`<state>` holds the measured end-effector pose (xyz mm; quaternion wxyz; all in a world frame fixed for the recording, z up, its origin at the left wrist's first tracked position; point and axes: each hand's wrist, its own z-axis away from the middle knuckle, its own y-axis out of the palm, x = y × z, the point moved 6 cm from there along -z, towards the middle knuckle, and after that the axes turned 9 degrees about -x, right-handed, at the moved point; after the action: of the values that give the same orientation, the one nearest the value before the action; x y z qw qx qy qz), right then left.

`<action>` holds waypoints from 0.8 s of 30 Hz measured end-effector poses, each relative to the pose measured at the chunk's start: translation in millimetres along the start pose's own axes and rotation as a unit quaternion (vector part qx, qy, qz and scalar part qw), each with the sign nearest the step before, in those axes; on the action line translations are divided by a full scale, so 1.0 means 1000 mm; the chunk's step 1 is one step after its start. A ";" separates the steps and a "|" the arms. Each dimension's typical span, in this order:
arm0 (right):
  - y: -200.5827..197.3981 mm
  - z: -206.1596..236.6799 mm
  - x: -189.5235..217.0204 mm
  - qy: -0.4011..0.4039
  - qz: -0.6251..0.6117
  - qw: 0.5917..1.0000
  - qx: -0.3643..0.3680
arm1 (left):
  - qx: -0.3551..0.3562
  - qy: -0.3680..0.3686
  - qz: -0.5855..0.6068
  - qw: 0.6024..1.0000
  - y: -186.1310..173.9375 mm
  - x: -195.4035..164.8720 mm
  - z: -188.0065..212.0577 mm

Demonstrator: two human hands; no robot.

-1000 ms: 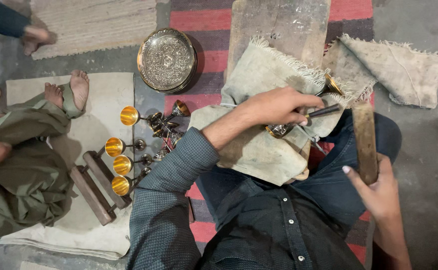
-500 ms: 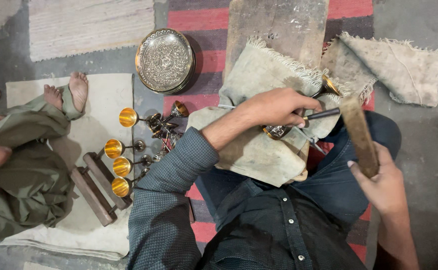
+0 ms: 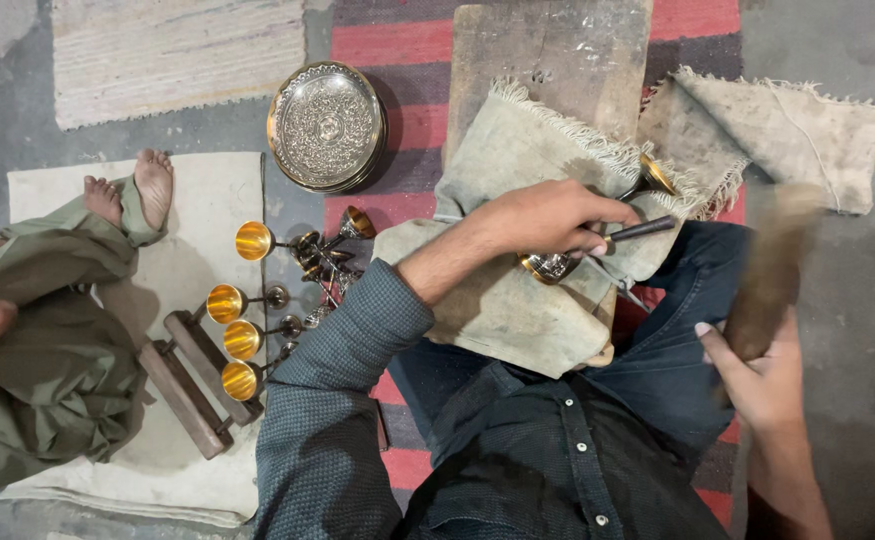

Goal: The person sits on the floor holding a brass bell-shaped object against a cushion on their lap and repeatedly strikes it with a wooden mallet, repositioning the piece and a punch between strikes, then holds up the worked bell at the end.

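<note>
Left hand [image 3: 548, 215] has its grip clamped on a dark thin metal tool [image 3: 638, 230], tip pointing away to the right, w/ the fingers also pressing on a small metal goblet [image 3: 550, 266] lying on its side just under the hand. Goblet's brass-coloured foot [image 3: 655, 176] pokes out beyond the fingers, up and to the right. Right hand [image 3: 758, 375], well apart from the left, has its grip closed round a wooden mallet [image 3: 773, 270]; the mallet is motion-blurred, so its head can't be made out sharply.

Under the left grip: a frayed grey-green cloth [image 3: 518, 160] draped over a worn wooden block [image 3: 548, 50], cloth bunching round the goblet and partly hiding it. A second cloth [image 3: 788, 130] lies past the mallet, top right.

Left of the left forearm, approx. a row of four goblets [image 3: 241, 310] w/ gold-coloured insides lying on their sides, stems tangled w/ more dark metal pieces [image 3: 323, 260]. Beyond them, a round engraved metal tray [image 3: 326, 125]; nothing in it. Two wooden bars [image 3: 193, 380] lie just beside the goblets.

Far left: another person sitting in olive clothes [image 3: 43, 350], bare feet [image 3: 133, 190] on a pale mat [image 3: 188, 270]. Floor is grey concrete [image 3: 858, 300] w/ a red striped rug [image 3: 398, 40] under the block.
</note>
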<state>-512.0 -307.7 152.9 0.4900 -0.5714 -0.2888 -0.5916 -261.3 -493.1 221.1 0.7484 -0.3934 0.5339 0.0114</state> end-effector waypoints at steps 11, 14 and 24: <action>0.005 0.001 0.006 -0.038 0.050 0.998 0.000 | 0.003 0.014 0.021 1.000 -0.007 -0.002 0.002; 0.006 0.003 0.011 -0.064 0.169 0.984 -0.005 | 0.007 0.008 0.029 1.000 -0.007 -0.001 0.003; -0.016 0.012 0.037 -0.051 0.370 0.927 -0.036 | -0.090 0.099 0.124 0.983 -0.014 -0.004 0.014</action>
<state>-516.6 -300.5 194.2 0.6376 -0.6846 -0.0596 -0.3482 -245.6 -492.9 234.5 0.6460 -0.3893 0.6468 0.1130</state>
